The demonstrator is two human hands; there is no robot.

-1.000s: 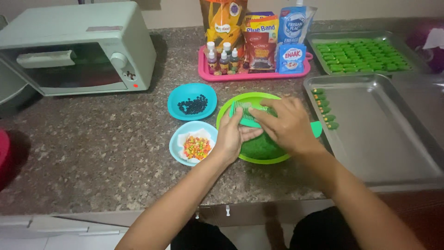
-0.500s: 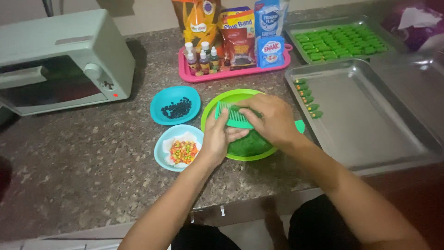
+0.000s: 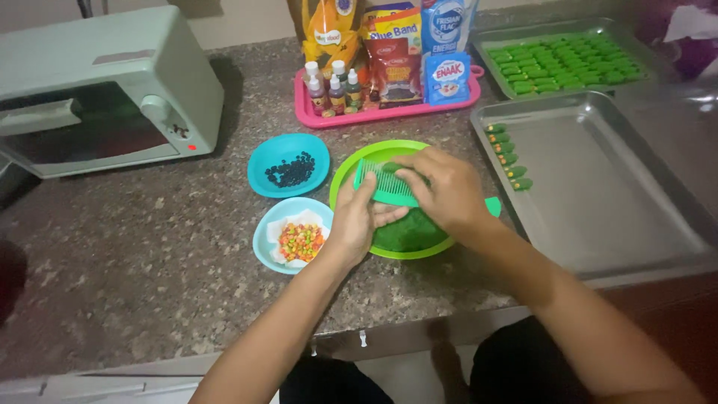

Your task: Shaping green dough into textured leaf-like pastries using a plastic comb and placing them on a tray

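I see both hands, left hand point(image 3: 357, 221) and right hand point(image 3: 441, 191), pinching the green comb point(image 3: 385, 187) over the green bowl point(image 3: 359, 161) of dough point(image 3: 407, 232), with the far tray point(image 3: 523, 34) filled and only six pieces point(image 3: 507, 155) on the near tray point(image 3: 598, 202).

Glossy plastic comb point(image 3: 385, 187); shiny metal tray point(image 3: 598, 194); speckled stone counter point(image 3: 134, 277).

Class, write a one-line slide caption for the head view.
Both hands, left hand and right hand, press a green plastic comb over green dough in a round green bowl.

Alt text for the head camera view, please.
Both hands, left and right, hold a green comb over a green bowl of green dough on a speckled counter. Beside it: two blue bowls, a toaster oven, metal trays.
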